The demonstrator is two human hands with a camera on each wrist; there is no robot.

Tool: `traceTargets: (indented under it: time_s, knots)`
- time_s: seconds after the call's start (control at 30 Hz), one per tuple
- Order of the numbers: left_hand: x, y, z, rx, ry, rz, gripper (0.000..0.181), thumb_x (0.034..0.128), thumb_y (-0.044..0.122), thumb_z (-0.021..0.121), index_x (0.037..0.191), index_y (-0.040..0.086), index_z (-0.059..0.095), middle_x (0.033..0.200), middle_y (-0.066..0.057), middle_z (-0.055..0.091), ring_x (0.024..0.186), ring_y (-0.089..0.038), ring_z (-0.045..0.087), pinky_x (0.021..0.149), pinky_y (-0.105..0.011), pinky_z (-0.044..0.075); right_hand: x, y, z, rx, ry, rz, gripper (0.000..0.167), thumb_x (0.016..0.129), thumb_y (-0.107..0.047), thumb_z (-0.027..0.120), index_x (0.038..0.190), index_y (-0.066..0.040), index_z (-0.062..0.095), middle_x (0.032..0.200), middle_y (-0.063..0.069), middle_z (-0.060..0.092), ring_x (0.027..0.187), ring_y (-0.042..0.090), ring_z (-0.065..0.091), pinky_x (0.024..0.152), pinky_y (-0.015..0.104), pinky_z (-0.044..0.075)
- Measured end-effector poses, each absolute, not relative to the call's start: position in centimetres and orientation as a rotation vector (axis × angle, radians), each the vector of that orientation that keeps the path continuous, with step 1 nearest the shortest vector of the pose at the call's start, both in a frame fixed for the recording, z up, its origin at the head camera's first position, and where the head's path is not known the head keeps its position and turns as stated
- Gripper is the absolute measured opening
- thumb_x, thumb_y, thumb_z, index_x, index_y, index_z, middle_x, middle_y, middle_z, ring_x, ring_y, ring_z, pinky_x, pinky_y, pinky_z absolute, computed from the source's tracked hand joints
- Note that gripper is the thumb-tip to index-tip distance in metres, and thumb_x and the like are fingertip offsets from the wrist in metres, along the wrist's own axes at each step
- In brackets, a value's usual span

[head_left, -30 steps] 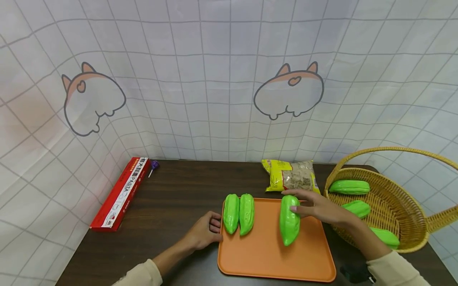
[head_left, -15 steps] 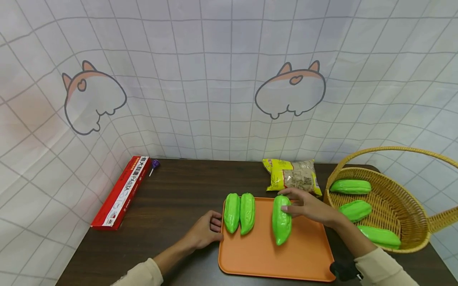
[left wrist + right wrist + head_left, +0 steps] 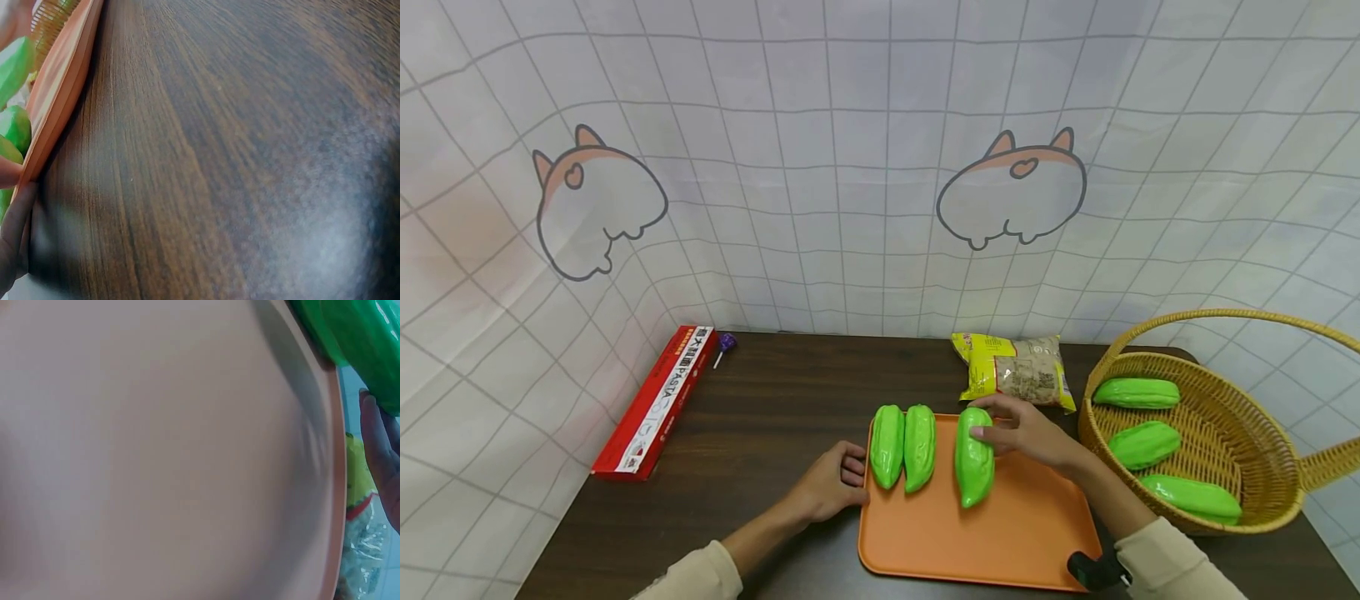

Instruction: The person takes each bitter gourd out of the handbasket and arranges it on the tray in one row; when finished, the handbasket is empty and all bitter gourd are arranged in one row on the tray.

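Observation:
In the head view, my right hand (image 3: 1026, 433) grips a long, glossy green ridged vegetable (image 3: 973, 467), thumb on its near side and fingers at its far end. It appears raised a little over the orange tray (image 3: 970, 542). The right wrist view catches part of this green vegetable (image 3: 369, 344) and my fingertips (image 3: 375, 425). Two similar green vegetables (image 3: 887, 450) lie side by side at the tray's left end. My left hand (image 3: 827, 483) holds the tray's left rim; in the left wrist view a thumb (image 3: 9, 175) and fingers (image 3: 17, 225) pinch that rim (image 3: 62, 94).
A wicker basket (image 3: 1262, 450) with a tall handle stands at the right, holding three more green vegetables (image 3: 1191, 497). A yellow plastic bag (image 3: 1015, 371) lies behind the tray. At the left are a red pasta box (image 3: 655, 404) and a purple lollipop (image 3: 726, 342).
My right hand has carried the green vegetable leftward across the tray, closer to the two lying there. My left hand has stayed at the tray's rim.

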State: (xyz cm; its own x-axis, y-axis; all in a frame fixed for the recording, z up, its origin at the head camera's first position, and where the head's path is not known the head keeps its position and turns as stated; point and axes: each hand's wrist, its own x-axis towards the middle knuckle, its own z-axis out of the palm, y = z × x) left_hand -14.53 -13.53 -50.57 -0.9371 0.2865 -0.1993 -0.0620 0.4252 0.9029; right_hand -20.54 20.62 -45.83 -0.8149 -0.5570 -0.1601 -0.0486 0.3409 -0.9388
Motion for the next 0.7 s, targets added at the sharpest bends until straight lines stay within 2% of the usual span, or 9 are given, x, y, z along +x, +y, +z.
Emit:
traceTargets:
  time_s: [0.2,0.4,0.7]
  knots:
    - [-14.6,-13.6,-50.6,0.189,2.355,1.516,0.063,0.0715,0.003,0.078,0.128,-0.004,0.052,0.109,-0.012,0.059,0.094,-0.019,0.061,0.085,-0.036,0.055,-20.6,19.8,-46.3,-0.478,2.213,-1.474,0.059,0.099,-0.030,0.063,0.146,-0.001,0.044,0.131,0.020,0.054,0.107,0.023,0.064,0.084,0.041,0.059]
    - [-14.6,-13.6,-50.7,0.189,2.368,1.506,0.062,0.0713,0.003,0.078,0.127,-0.004,0.053,0.108,-0.011,0.059,0.094,-0.018,0.061,0.084,-0.035,0.055,-21.0,19.1,-46.8,-0.440,2.268,-1.442,0.061,0.099,-0.034,0.062,0.148,-0.002,0.044,0.123,0.020,0.057,0.095,0.024,0.065,0.079,0.047,0.058]
    - [-14.5,-13.6,-50.7,0.203,2.389,1.490,0.061,0.0719,0.005,0.079,0.127,-0.004,0.053,0.108,-0.011,0.060,0.094,-0.019,0.061,0.084,-0.036,0.055,-21.4,18.1,-47.0,-0.394,2.288,-1.430,0.062,0.098,-0.034,0.063,0.147,-0.002,0.044,0.110,0.018,0.058,0.087,0.023,0.066,0.077,0.046,0.059]
